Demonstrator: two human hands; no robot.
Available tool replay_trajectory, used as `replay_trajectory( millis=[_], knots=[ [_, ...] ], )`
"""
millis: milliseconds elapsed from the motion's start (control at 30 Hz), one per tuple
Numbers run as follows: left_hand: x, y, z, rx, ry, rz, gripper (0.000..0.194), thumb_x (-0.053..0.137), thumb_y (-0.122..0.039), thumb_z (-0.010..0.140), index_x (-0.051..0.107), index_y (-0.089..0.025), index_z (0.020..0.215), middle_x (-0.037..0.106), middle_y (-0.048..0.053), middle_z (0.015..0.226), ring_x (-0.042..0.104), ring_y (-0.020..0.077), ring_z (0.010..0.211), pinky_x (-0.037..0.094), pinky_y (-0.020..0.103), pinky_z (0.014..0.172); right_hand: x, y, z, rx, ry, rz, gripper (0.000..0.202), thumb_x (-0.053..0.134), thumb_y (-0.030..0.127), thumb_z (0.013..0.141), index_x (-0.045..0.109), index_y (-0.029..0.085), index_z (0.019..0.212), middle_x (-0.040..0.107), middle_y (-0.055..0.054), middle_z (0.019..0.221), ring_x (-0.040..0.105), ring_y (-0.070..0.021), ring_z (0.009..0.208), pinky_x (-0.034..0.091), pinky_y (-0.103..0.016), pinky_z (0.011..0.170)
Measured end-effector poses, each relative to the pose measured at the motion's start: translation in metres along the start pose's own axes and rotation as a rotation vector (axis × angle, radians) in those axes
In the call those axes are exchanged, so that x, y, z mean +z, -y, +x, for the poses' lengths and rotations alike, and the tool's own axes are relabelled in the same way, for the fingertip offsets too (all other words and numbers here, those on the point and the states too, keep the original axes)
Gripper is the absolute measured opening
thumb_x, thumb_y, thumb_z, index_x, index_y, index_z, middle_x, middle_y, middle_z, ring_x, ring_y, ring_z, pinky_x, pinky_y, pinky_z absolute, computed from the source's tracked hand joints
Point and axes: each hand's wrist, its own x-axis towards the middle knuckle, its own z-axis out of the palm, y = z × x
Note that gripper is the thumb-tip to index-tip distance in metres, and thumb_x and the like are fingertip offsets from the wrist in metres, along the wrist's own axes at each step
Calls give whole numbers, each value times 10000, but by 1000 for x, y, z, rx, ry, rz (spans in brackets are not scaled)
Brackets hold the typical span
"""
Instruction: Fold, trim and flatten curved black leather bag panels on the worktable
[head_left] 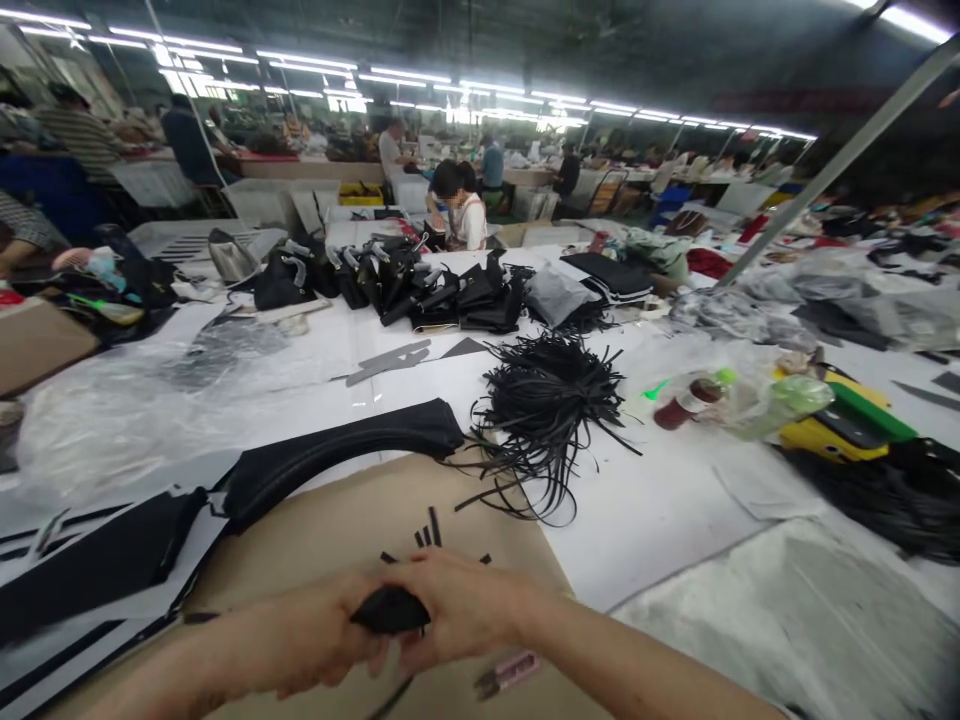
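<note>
My left hand and my right hand meet low in the middle of the view. Between them they grip a small folded black piece, perhaps fabric or leather, with the fingers of both hands closed on it. A thin black strip trails below the hands. Several short black strip ends lie on the tan board just beyond my fingers. A small pink tool with a metal end lies on the board, near my right forearm.
A tangled bundle of black strips lies beyond the board. Stacked black curved panels are at the left. Black bag parts line the far side. Bottles and a yellow-green box stand right. A person works opposite.
</note>
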Motion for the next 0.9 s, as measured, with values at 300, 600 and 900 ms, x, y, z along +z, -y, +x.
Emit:
replay_trajectory(
  millis=[300, 600, 900],
  knots=[
    [-39, -55, 125, 166, -127, 288, 96, 502, -185, 664, 590, -177, 703, 603, -15, 577, 544, 115, 462, 419, 210, 456, -73, -85, -63, 380, -171, -739, 160, 496, 162, 827, 598, 197, 945, 692, -56, 795, 650, -195, 712, 375, -259, 591],
    [23, -60, 284, 184, -551, 689, 824, 590, -105, 715, 253, -102, 1467, 557, 197, 1252, 524, 333, 1160, 405, 483, 988, -62, -229, -113, 648, -236, -845, 479, 678, 386, 790, 482, 133, 1146, 654, -141, 1018, 668, -283, 844, 445, -318, 630],
    [17, -42, 340, 387, -771, 1024, 647, 431, -77, 826, 296, -176, 1451, 488, 122, 1312, 448, 268, 1185, 358, 406, 1010, -67, -289, -110, 605, -323, -826, 231, 580, 300, 881, 511, 181, 1066, 636, -84, 1013, 636, -228, 906, 420, -333, 807]
  ],
)
